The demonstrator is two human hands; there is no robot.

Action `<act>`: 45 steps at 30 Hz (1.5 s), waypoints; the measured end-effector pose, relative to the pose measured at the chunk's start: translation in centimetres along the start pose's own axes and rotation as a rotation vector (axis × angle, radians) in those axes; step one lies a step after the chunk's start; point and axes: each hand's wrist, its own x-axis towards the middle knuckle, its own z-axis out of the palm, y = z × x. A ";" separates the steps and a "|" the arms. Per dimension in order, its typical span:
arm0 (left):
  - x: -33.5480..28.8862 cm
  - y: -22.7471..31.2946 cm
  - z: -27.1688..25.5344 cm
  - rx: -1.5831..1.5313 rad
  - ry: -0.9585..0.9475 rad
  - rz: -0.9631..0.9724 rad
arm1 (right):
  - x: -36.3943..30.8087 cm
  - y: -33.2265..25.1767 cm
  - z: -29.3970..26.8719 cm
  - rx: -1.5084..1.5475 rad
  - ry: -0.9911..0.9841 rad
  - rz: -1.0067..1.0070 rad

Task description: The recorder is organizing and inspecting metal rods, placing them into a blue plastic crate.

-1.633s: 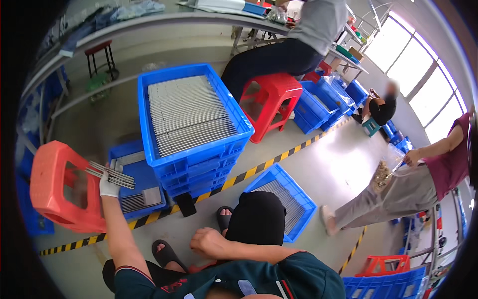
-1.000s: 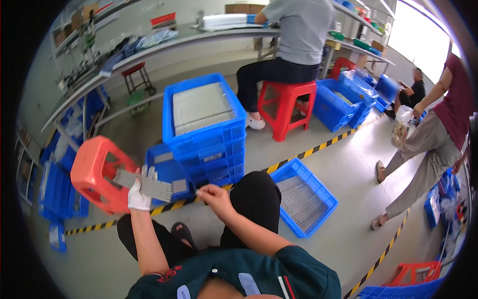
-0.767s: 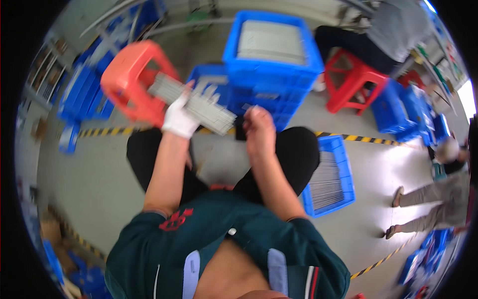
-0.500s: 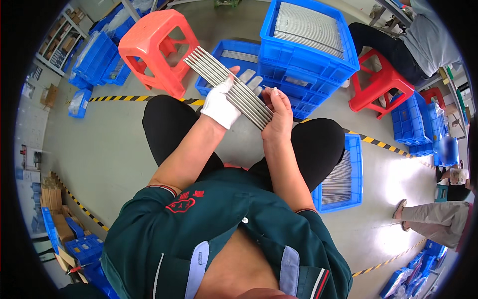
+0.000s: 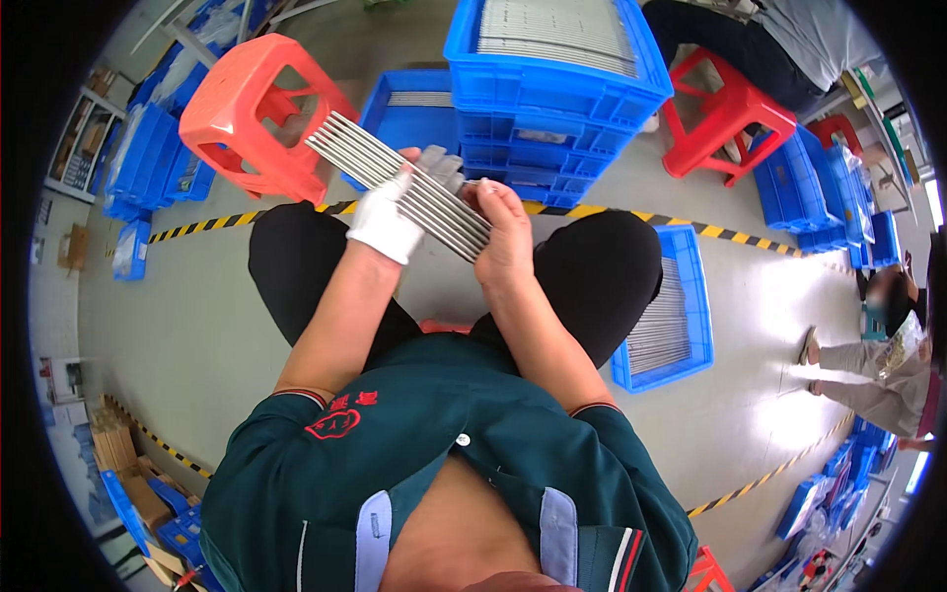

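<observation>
A flat row of slim silver metal rods point(image 5: 347, 150) lies slantwise across my hands, above my spread knees. My left hand point(image 5: 383, 222), in a white glove with grey fingertips, is closed around the middle of the row, its thumb on top. At the lower right end of the rods is my bare right hand point(image 5: 505, 232), its palm by the rod ends and its fingers curled in. What its fingertips press on is partly hidden.
Stacked blue crates point(image 5: 552, 102) stand ahead, with more rods in the top one. A low blue bin point(image 5: 414, 120) sits left of them, by a red stool point(image 5: 232, 99). Another rod-filled bin point(image 5: 702, 296) is beside my right knee. A seated person point(image 5: 804, 49) is at far right.
The whole view has shifted, so hands and rods sit further left in the picture. My gloved left fingers, stretched out before, now look more bent. Both hands stay on the rods.
</observation>
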 end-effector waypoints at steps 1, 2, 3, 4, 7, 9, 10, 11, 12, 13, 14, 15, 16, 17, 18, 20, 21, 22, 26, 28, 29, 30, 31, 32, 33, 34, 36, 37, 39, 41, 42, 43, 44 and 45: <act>-0.1 0.1 0.6 0.057 0.028 0.016 | 0.0 -0.3 -0.5 0.003 0.019 -0.005; 0.0 0.5 0.6 0.041 0.048 0.034 | -0.3 -0.2 -0.6 0.002 0.009 -0.007; -0.1 1.0 0.9 0.030 0.045 0.047 | -0.6 0.1 -0.8 0.001 -0.004 -0.006; 0.0 1.6 0.9 0.019 0.043 0.063 | -0.9 0.0 -1.2 -0.027 -0.001 0.026; -0.1 3.7 0.1 -0.040 -0.048 0.139 | -1.6 0.2 -1.2 -0.126 0.068 0.115; -0.9 5.1 -0.4 -0.026 -0.053 0.194 | -2.6 0.4 -0.6 -0.092 0.071 0.232; -1.3 5.9 -0.5 0.039 -0.044 0.198 | -2.5 0.5 -0.7 -0.097 0.057 0.252; -2.1 6.2 -0.4 0.030 -0.058 0.196 | -2.4 0.5 -0.8 -0.077 0.037 0.213; -2.5 6.6 -0.2 0.025 -0.080 0.199 | -2.0 0.6 -0.7 -0.051 0.011 0.170; -2.3 6.2 -1.1 -0.019 -0.152 0.180 | -1.9 0.2 -1.0 -0.106 0.019 0.116; -2.5 5.7 -0.5 -0.006 -0.100 0.134 | -1.6 -0.5 -1.1 -0.169 0.049 0.042; -2.1 5.3 -0.6 -0.005 -0.136 0.081 | -1.2 -1.2 -1.2 -0.171 0.062 -0.029; -1.8 4.9 -1.1 -0.006 -0.170 0.033 | -1.1 -1.9 -0.9 -0.177 0.070 -0.081; -1.6 4.5 -1.5 0.022 -0.239 0.008 | -1.1 -2.8 -0.6 -0.190 0.063 -0.143; -1.5 3.9 -1.6 0.048 -0.310 -0.028 | -1.0 -3.5 -0.7 -0.209 0.039 -0.198; -1.2 2.7 -1.5 0.030 -0.287 -0.152 | -1.1 -4.8 -0.4 -0.254 -0.008 -0.248; -0.9 2.5 -1.6 0.080 -0.285 -0.201 | -1.0 -5.4 0.0 -0.263 -0.010 -0.256; -0.7 2.2 -1.6 0.090 -0.342 -0.238 | -1.0 -6.1 0.5 -0.325 -0.055 -0.285; 1.7 0.5 -1.9 -0.001 -0.502 -0.449 | -0.7 -9.2 2.9 -0.628 -0.162 -0.322; 2.1 -0.2 -1.6 0.026 -0.565 -0.566 | 0.6 -10.7 4.0 -0.775 -0.177 -0.320; 2.5 -0.7 -1.7 0.056 -0.594 -0.617 | 1.5 -11.4 4.4 -0.803 -0.181 -0.307; 2.6 -1.2 -1.6 0.040 -0.602 -0.639 | 2.6 -11.9 4.6 -0.831 -0.187 -0.293; 2.4 -1.8 -1.7 0.022 -0.586 -0.701 | 3.3 -12.4 4.5 -0.850 -0.165 -0.287; 2.5 -2.0 -1.8 0.008 -0.570 -0.757 | 4.2 -12.6 4.5 -0.893 -0.190 -0.267; 2.5 -2.3 -2.0 0.030 -0.531 -0.755 | 5.1 -12.7 4.5 -0.935 -0.214 -0.241; 2.8 -2.5 -2.3 0.014 -0.524 -0.775 | 6.0 -12.6 4.3 -0.946 -0.196 -0.225; 2.5 -3.1 -3.2 -0.066 -0.589 -0.883 | 7.5 -11.9 3.4 -1.090 -0.217 -0.208; 2.6 -3.3 -3.4 -0.099 -0.546 -0.914 | 8.6 -11.6 3.3 -1.084 -0.232 -0.197; 2.5 -3.6 -3.2 -0.152 -0.531 -0.928 | 9.7 -10.6 3.5 -0.964 -0.237 -0.175; 2.2 -3.8 -3.2 -0.149 -0.474 -0.947 | 10.0 -10.0 2.8 -0.956 -0.219 -0.122; 2.3 -3.7 -3.4 -0.186 -0.453 -0.974 | 10.2 -9.7 2.7 -0.962 -0.215 -0.084; 2.3 -3.6 -3.5 -0.222 -0.434 -1.000 | 10.3 -9.3 2.7 -0.952 -0.205 -0.070; 2.4 -3.6 -3.4 -0.222 -0.422 -1.005 | 10.3 -9.0 2.8 -0.976 -0.231 -0.061; 2.4 -3.6 -3.3 -0.201 -0.425 -1.002 | 10.4 -8.8 3.0 -1.000 -0.258 -0.055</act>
